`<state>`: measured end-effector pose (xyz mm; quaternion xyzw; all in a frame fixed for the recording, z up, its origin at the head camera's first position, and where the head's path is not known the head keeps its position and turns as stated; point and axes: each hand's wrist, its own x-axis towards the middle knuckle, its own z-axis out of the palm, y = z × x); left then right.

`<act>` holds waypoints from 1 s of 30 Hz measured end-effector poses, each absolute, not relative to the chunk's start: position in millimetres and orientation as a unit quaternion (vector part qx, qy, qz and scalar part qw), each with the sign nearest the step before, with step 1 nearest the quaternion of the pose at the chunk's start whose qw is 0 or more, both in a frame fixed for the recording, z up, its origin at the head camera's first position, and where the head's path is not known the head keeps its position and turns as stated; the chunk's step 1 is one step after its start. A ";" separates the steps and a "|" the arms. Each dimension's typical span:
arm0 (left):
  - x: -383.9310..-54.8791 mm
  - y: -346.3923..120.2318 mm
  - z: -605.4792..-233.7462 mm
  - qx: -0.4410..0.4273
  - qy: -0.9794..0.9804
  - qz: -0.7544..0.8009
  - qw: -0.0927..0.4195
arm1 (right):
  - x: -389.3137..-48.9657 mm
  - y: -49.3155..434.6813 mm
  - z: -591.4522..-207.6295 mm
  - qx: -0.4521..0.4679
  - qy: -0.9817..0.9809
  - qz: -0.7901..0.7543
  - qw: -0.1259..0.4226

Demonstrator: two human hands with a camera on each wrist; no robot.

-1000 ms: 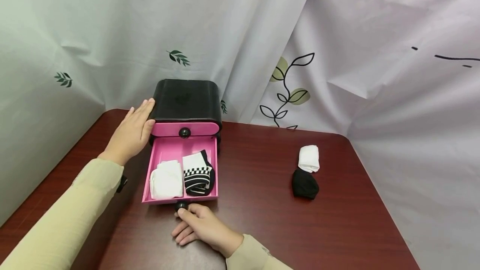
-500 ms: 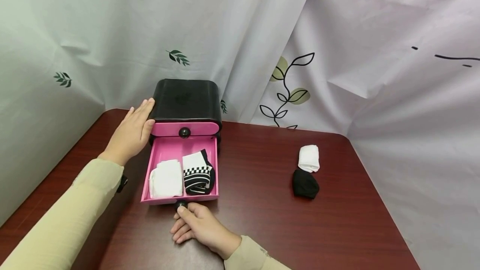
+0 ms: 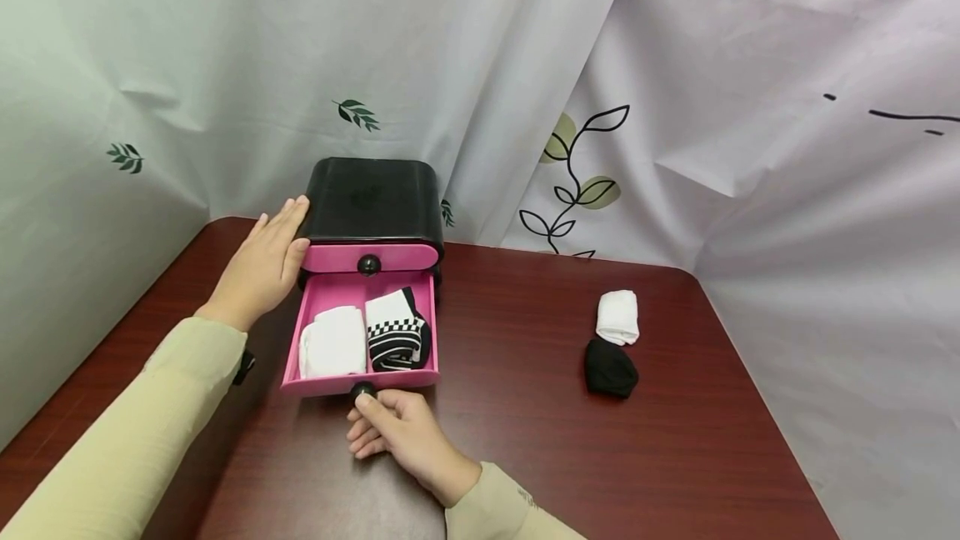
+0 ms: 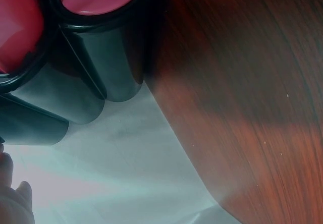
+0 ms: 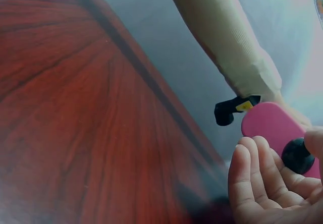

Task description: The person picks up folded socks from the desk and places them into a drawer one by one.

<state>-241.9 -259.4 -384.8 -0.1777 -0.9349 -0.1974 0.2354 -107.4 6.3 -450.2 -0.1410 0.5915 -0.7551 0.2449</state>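
Observation:
A black drawer unit [image 3: 371,198] with pink drawer fronts stands at the back left of the table. Its lower pink drawer [image 3: 330,386] is pulled out. Inside lie a folded white pair of socks [image 3: 335,342] and, to its right, a black-and-white patterned pair of socks [image 3: 396,332]. My left hand [image 3: 258,265] rests with straight fingers against the unit's left side. With thumb and forefinger my right hand [image 3: 408,436] pinches the drawer's round black knob [image 5: 298,156]; its other fingers extend loosely below.
On the right of the brown table [image 3: 525,407] lie a folded white sock bundle [image 3: 618,317] and a black one [image 3: 611,368], close together. A pale curtain [image 3: 480,90] with leaf prints hangs right behind the table.
The lower drawer has slid slightly inward, away from me, with the socks in it. My right hand has moved along with the knob. The left hand has stayed in place.

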 end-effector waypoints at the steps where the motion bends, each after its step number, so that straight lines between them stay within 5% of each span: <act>1: -242.0 -259.6 -385.0 -0.178 -0.935 -0.198 0.235 | -109.0 6.4 -449.9 -0.141 0.592 -0.756 0.243; 30: -243.4 -258.6 -384.6 -0.180 -0.930 -0.211 0.242 | -151.0 -11.8 -445.8 -0.116 0.620 -0.754 0.181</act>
